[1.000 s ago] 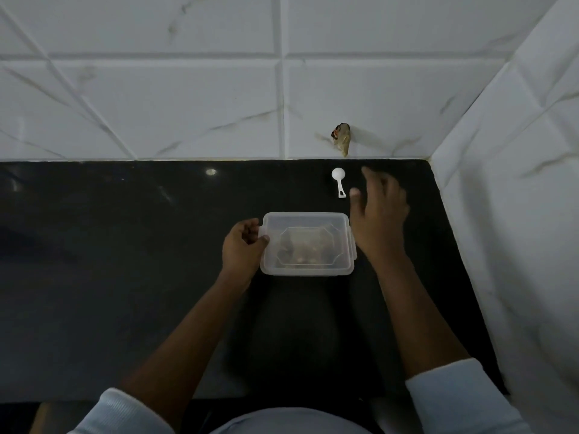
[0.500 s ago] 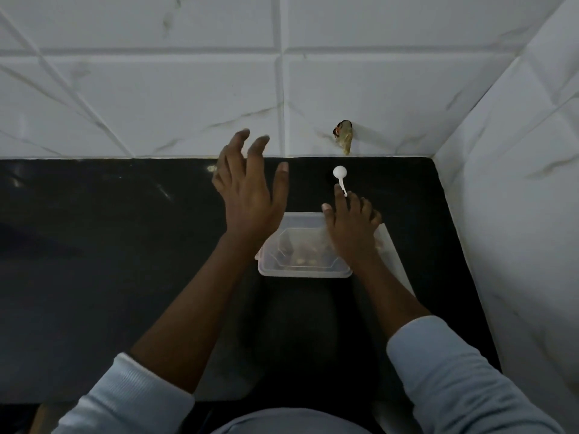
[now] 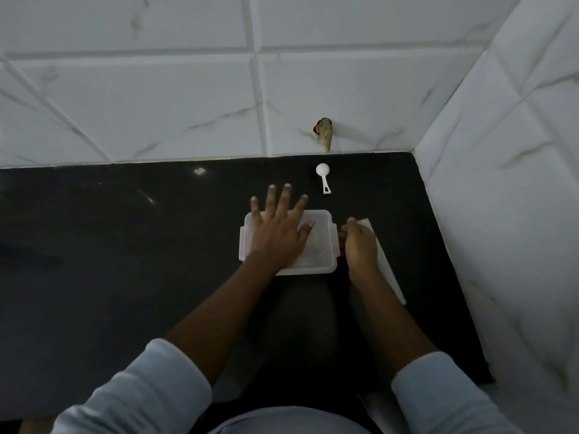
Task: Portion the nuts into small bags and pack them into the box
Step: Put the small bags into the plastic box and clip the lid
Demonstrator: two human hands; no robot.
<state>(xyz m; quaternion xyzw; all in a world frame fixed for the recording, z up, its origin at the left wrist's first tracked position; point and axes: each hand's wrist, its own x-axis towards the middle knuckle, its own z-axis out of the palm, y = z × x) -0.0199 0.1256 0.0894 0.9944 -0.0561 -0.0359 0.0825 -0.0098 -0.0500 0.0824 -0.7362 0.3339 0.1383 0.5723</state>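
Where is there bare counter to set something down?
Left of the box, the black counter is bare from back wall to near edge. A narrow gap separates scoop and box. Right of the box is crowded: the right hand over a white sheet, close to the side wall.

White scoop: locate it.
Head view, right of centre: the white scoop lies on the black counter, just beyond the clear box, near the back wall.

Dim, bluish light. 1 small glare spot sits on the counter [image 3: 125,245] left of the scoop [image 3: 323,177]; tile [image 3: 156,104] lines bow far from it; detail is soft.
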